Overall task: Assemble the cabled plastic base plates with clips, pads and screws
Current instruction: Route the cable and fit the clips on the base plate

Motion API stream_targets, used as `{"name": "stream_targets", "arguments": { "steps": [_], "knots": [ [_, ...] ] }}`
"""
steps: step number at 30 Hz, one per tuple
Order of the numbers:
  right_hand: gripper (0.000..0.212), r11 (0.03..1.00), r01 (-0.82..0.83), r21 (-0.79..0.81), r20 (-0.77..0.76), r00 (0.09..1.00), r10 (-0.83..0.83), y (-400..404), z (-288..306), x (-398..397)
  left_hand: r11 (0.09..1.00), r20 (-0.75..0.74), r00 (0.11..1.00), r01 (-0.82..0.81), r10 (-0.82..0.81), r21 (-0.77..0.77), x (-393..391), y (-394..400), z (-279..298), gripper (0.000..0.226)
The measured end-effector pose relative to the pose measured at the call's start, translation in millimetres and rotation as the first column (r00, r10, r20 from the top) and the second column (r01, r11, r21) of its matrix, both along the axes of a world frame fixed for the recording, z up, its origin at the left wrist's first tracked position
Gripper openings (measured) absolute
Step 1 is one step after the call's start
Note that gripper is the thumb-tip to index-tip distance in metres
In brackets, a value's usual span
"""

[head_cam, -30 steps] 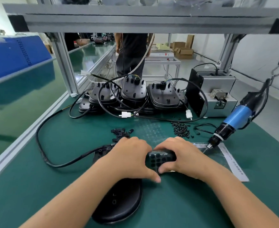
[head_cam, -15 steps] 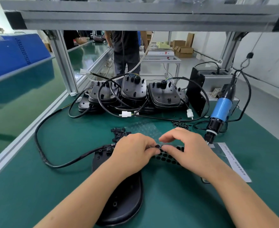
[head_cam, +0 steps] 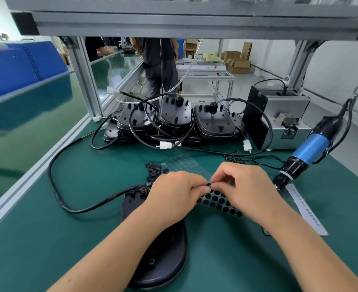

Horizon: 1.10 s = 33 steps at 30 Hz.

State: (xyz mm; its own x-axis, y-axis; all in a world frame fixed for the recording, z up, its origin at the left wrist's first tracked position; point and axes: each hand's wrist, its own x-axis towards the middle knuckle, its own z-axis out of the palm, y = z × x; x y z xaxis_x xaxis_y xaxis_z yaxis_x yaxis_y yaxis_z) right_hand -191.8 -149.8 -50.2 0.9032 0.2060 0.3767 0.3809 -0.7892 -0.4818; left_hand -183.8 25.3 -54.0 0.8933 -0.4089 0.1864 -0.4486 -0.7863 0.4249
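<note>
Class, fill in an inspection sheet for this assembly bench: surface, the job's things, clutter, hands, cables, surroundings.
Surface: green mat.
Job's things: base plate under the left forearm; pad sheet; stacked base plates at the back; clips; screws.
Clutter: paper strip; empty clear sheet.
Hands: left hand and right hand pinch one pad together.
Cables: black cable loops left from the plate; white connectors.
Surroundings: hanging screwdriver, grey machine, a person standing behind.

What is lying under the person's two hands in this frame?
Under the left hand lies a black base plate with its cable. Under the right hand is a sheet of round black pads. The plate's middle and part of the sheet are covered.
</note>
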Motion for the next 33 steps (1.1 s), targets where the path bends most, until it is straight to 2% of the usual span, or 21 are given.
{"name": "stream_targets", "arguments": {
  "steps": [3,11,15,20,29,31,33],
  "knots": [
    [0.016,1.000,0.027,0.013,-0.004,1.000,-0.027,0.2,-0.3,-0.7,1.000,-0.017,1.000,-0.011,0.011,0.016,0.3,-1.1,1.1,0.044],
    [0.014,0.998,0.011,0.068,-0.048,0.999,-0.008,-2.5,1.0,-3.0,1.000,-0.007,1.000,-0.005,0.005,-0.027,1.0,-0.5,-0.1,0.040],
    [0.021,0.995,-0.024,0.092,-0.113,0.993,0.034,-4.8,4.4,-3.2,1.000,0.025,1.000,-0.013,0.013,-0.007,0.7,-0.7,-1.7,0.041],
    [0.010,0.999,-0.033,0.016,-0.108,0.994,0.035,-5.1,9.2,-0.8,1.000,0.044,0.999,-0.008,0.009,-0.024,1.3,-0.4,-2.3,0.042],
    [0.010,0.992,-0.087,-0.088,-0.063,0.995,0.081,-4.3,2.0,-6.5,0.999,0.051,0.998,-0.025,0.023,0.029,0.7,-0.7,-1.8,0.047],
    [0.014,0.994,-0.100,-0.040,-0.064,0.993,0.098,-5.1,1.0,-8.9,0.997,0.062,0.998,-0.028,0.024,0.076,0.6,0.5,-2.5,0.048],
    [0.020,0.988,-0.101,0.121,-0.078,0.991,0.111,-8.9,2.9,-10.8,0.989,0.061,0.998,-0.012,0.003,0.149,-0.9,1.9,-2.6,0.045]
  ]
}}
